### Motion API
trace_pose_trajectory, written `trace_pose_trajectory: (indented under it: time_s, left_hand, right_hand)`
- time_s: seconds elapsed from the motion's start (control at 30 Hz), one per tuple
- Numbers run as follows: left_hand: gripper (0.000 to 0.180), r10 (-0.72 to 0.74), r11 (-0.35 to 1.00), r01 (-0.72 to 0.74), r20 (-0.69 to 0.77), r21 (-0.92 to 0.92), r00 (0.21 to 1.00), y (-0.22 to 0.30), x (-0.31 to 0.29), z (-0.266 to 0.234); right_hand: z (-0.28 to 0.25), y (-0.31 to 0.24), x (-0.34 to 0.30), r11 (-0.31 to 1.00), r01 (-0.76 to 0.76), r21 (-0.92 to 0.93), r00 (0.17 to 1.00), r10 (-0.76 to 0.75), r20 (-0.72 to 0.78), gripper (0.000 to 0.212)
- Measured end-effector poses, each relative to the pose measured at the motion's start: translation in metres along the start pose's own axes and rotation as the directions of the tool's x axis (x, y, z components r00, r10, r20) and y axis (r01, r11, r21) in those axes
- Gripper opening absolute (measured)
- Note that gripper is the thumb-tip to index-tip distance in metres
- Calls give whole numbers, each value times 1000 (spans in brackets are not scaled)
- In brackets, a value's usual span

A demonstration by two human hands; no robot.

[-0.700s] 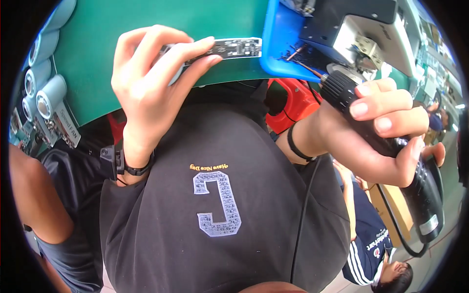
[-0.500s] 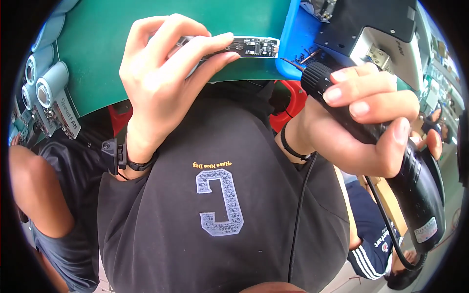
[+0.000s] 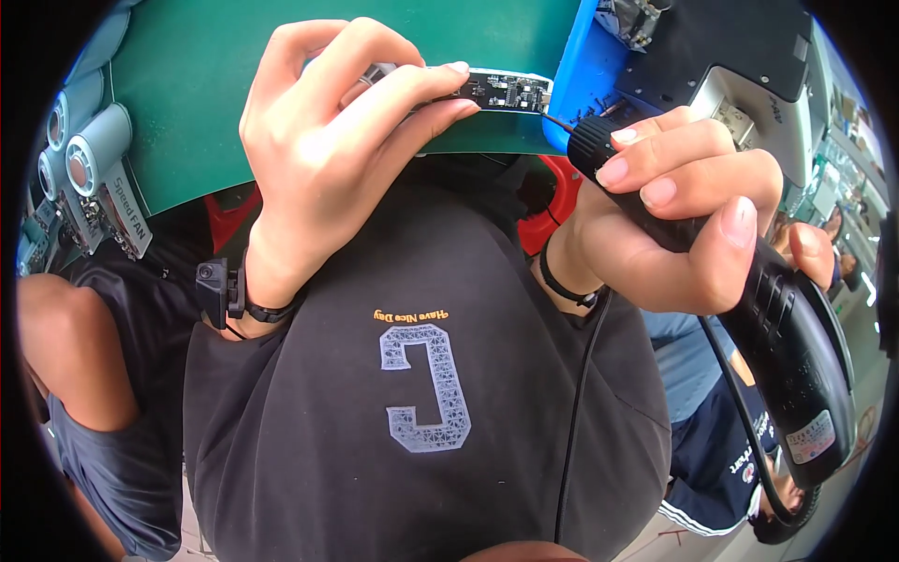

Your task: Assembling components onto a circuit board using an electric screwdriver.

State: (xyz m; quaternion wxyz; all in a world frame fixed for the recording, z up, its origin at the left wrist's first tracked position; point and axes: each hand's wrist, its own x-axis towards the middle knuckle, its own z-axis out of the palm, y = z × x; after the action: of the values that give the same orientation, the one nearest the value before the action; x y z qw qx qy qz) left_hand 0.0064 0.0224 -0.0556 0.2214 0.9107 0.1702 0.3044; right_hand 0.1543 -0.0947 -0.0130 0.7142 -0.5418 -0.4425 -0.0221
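My left hand [image 3: 328, 140] pinches a narrow black circuit board [image 3: 510, 92] in a pale casing between thumb and fingers, above the green mat. The rest of that part is hidden behind the fingers. In my right hand [image 3: 688, 201] is a black electric screwdriver [image 3: 768, 328], its fingers wrapped round the body. The thin bit [image 3: 556, 122] points at the board's right end, very close to it; I cannot tell whether they touch. Right behind the board's end stands a blue tray [image 3: 579, 84] with small dark screws [image 3: 611, 107] in it.
A black and grey boxy machine [image 3: 712, 56] stands at the upper right. Several pale blue cylindrical fan units [image 3: 98, 150] line the left edge of the green mat [image 3: 187, 112]. The screwdriver's cable [image 3: 740, 412] hangs down on the right. Other people sit on both sides.
The screwdriver has moved left and slightly down, and its bit is now at the board's end. My left hand with the board has shifted slightly right.
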Motion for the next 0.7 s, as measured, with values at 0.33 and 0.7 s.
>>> trace_pose_trajectory:
  time_s: [0.33,0.7]
  left_hand:
    - [28,9,1000,-9,8,-1,1000,3,5,0]
    - [26,45,999,-45,3,19,999,-2,0,4]
  right_hand:
    - [0,11,-7,992,26,122,1000,-25,-11,28]
    - [-13,10,-17,991,-46,126,997,53,-48,18]
